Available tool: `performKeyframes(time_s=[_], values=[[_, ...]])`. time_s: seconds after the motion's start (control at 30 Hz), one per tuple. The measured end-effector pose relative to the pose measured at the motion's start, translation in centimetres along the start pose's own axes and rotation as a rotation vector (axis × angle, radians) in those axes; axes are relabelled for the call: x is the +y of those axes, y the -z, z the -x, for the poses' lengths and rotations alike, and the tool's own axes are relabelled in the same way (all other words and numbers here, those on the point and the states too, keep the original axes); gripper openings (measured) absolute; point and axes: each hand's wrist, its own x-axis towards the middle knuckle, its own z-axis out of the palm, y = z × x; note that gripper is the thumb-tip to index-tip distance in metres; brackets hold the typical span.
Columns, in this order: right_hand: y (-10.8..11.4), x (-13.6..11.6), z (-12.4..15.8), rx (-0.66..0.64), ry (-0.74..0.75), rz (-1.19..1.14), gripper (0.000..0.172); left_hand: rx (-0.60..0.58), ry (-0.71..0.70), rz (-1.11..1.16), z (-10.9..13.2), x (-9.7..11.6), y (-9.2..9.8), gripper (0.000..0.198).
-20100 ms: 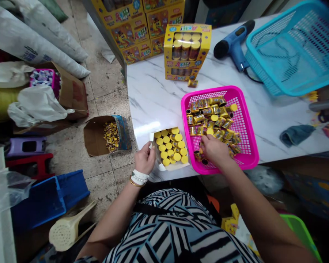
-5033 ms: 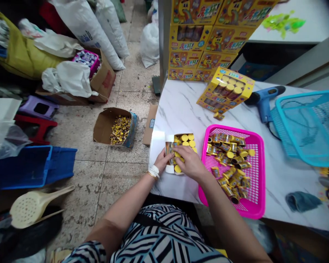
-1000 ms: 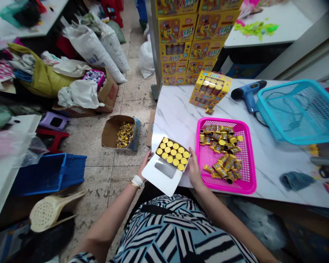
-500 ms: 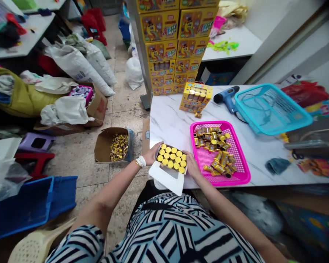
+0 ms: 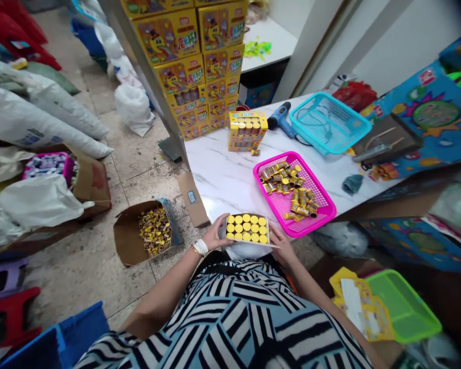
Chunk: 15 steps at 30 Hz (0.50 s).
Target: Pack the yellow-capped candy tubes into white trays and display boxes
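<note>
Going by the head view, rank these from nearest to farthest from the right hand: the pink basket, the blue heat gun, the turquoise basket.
From the right hand:
1. Pink basket, just beyond the hand, on the table's near part.
2. Blue heat gun, far side of the table.
3. Turquoise basket, far right; close to the gun's distance.

A small packing workshop, cluttered like a stockroom. At top centre, a tall stack of identical yellow printed cartons (image 5: 192, 66) stands on the tiled floor. Stuffed white sacks (image 5: 42, 118) lie at the left, and an open cardboard box of loose little tubes (image 5: 149, 233) sits beside the marble-topped worktable (image 5: 223, 177), which carries plastic sorting baskets.
</note>
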Motion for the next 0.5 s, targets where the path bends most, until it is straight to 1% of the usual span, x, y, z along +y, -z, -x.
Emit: performKeyframes(time_s=[0.07, 0.13, 0.17, 0.2, 0.23, 0.27, 0.33, 0.4, 0.47, 0.5], values=[[-0.4, 0.0, -0.1, -0.013, -0.083, -0.087, 0.065, -0.103, 0.043, 0.148, 0.0, -0.1, 0.8, 0.11], [-0.7, -0.2, -0.6, -0.01, -0.112, -0.129, 0.064, -0.206, 0.1, 0.338, 0.0, -0.4, 1.6, 0.107], [-0.6, -0.4, -1.0, -0.021, -0.112, -0.138, 0.063, -0.239, 0.129, 0.414, -0.1, -0.5, 2.0, 0.104], [-0.5, -0.5, -1.3, -0.043, -0.108, -0.143, 0.063, -0.246, 0.161, 0.464, -0.3, -0.6, 2.1, 0.099], [-0.3, -0.6, -1.6, -0.073, -0.107, -0.146, 0.063, -0.223, 0.194, 0.487, -0.5, -0.7, 2.2, 0.093], [0.0, -0.7, -1.9, -0.103, -0.107, -0.145, 0.063, -0.176, 0.227, 0.488, -0.8, -0.8, 2.0, 0.087], [0.5, -0.6, -2.3, -0.161, -0.114, -0.132, 0.067, -0.035, 0.266, 0.465, -1.3, -0.8, 1.0, 0.08], [1.0, -0.4, -2.6, -0.215, -0.121, -0.098, 0.074, 0.096, 0.26, 0.411, -1.6, -0.9, -0.3, 0.078], [1.1, -0.1, -2.8, -0.234, -0.116, -0.043, 0.078, 0.188, 0.233, 0.303, -1.8, -1.0, -1.8, 0.076], [1.1, 0.0, -2.9, -0.228, -0.107, -0.011, 0.077, 0.227, 0.227, 0.242, -1.8, -1.0, -2.4, 0.074]])
